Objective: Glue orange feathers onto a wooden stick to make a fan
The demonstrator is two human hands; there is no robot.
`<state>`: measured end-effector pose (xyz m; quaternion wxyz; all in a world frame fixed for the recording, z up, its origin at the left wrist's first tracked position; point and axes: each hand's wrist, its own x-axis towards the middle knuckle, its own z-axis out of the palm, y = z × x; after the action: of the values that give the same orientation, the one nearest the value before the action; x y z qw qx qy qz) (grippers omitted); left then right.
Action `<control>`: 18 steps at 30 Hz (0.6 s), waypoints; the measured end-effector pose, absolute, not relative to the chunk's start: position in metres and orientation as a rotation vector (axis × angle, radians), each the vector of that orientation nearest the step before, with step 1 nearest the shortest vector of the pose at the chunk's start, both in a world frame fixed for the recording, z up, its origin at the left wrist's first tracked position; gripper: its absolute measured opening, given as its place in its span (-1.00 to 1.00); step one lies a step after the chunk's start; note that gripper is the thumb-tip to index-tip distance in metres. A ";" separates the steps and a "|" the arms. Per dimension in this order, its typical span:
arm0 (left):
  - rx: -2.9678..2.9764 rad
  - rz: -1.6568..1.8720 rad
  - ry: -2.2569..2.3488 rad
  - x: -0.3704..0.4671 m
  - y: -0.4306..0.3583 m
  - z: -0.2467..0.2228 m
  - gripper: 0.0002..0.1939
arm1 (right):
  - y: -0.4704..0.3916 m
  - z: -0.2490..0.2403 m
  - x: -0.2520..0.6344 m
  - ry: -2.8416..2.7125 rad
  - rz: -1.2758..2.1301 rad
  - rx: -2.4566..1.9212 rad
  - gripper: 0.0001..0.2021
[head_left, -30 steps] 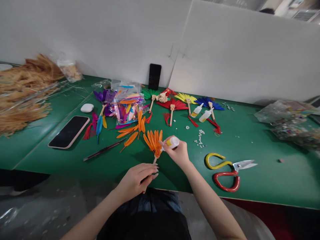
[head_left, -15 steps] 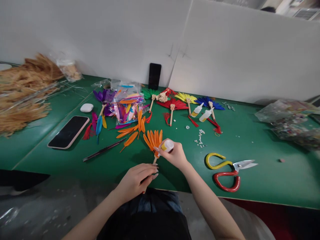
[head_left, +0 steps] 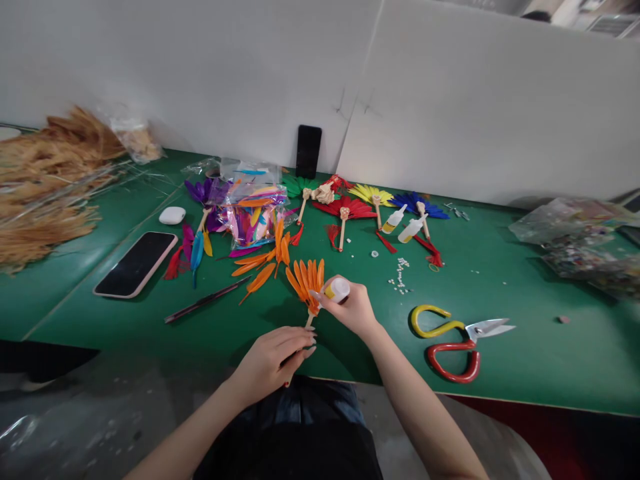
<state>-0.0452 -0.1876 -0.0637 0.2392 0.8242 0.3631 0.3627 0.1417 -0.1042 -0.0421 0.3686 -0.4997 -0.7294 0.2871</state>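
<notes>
An orange feather fan (head_left: 306,283) points away from me above the green table, its feathers spread from a wooden handle. My left hand (head_left: 277,353) is closed round the lower part of that handle, near the table's front edge. In my right hand (head_left: 353,307) is a white glue bottle (head_left: 337,289) with a yellow label, tipped with its nozzle end at the base of the fan's feathers. My fingers partly cover the nozzle, so any glue coming out cannot be seen. Loose orange feathers (head_left: 260,283) lie just left of the fan.
Scissors (head_left: 470,340) lie at right, beyond small white beads (head_left: 401,275). Finished-looking fans, among them a red fan (head_left: 345,208), line the back, with two more glue bottles (head_left: 395,219). At left are a phone (head_left: 136,265), tweezers (head_left: 207,300) and a bag of feathers (head_left: 255,217).
The glue bottle in my right hand has shifted very slightly to the right and tilted a little at the feather base. My left hand keeps its hold on the handle.
</notes>
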 end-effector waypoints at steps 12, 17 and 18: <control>2.234 0.986 0.990 -0.044 -0.188 -0.063 -0.79 | -0.107 -0.046 0.141 -1.928 0.830 -1.217 -0.69; 2.229 0.989 0.993 -0.044 -0.187 -0.063 -0.79 | -0.107 -0.048 0.142 -1.915 0.819 -1.216 -0.70; 2.229 0.990 0.993 -0.044 -0.187 -0.063 -0.79 | -0.107 -0.048 0.142 -1.912 0.821 -1.211 -0.70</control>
<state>-0.0441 -0.1875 -0.0629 0.2514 0.8192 0.3649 0.3640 0.1420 -0.1071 -0.0479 0.3590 -0.4695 -0.7412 0.3182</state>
